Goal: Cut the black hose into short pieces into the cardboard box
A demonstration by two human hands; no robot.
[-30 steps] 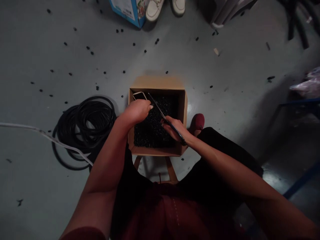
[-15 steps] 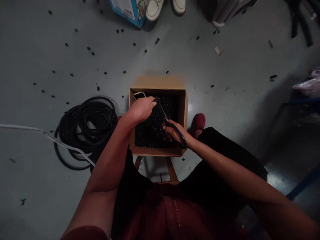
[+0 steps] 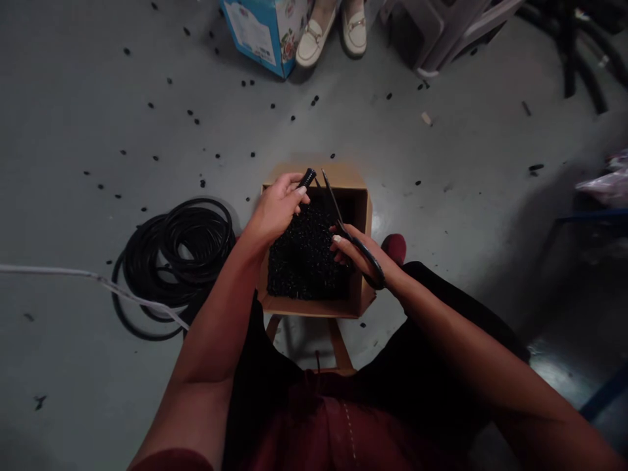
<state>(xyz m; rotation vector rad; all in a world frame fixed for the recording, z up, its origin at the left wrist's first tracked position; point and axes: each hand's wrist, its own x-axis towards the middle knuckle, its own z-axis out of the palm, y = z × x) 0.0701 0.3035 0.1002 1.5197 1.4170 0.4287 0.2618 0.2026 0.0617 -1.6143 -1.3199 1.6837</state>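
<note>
My left hand (image 3: pixel 280 204) pinches a short, ribbed black tube piece (image 3: pixel 307 177), its end pointing up and right over the far rim of a cardboard box (image 3: pixel 318 306). In my right hand (image 3: pixel 354 247) are black-handled scissors (image 3: pixel 333 199), blades parted and pointing away from me. The blade tips are just right of the tube's end, apart from it. Below both hands, the box holds a heap of small black pieces (image 3: pixel 307 261).
A coil of black hose (image 3: pixel 196 245) lies on the floor left of the box, near a pale cable (image 3: pixel 132 296). Small black bits dot the floor. Beyond are a blue carton (image 3: pixel 252 36), another person's white shoes (image 3: pixel 314 42) and a plastic stool (image 3: pixel 436 39).
The scissors have opened and drawn away from the black piece in my left hand. That piece now tilts up and right. The phone-like object in the box is no longer visible.
</note>
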